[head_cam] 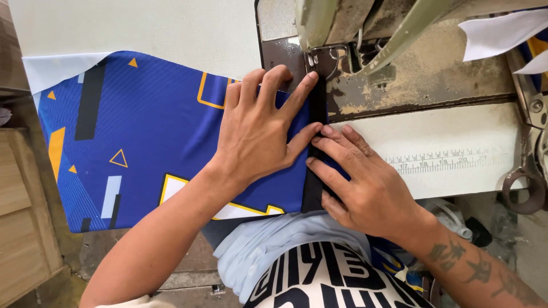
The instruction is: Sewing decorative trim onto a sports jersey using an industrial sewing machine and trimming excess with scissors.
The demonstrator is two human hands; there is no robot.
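A blue printed fabric piece (142,131) with yellow triangles and black and white bars lies flat on the sewing table. A black strip (315,171) runs along its right edge, up to the presser foot (312,60) of the sewing machine (365,34). My left hand (257,125) presses flat on the blue fabric, fingers spread, index fingertip beside the foot. My right hand (359,182) rests on the black strip's right side, fingertips pinching and holding its edge down.
A printed ruler strip (439,161) is stuck on the white table to the right. Scissors (528,182) lie at the right edge. White and blue fabric pieces (502,34) sit top right. More folded fabric (274,245) lies in my lap. A wooden cabinet (23,217) stands left.
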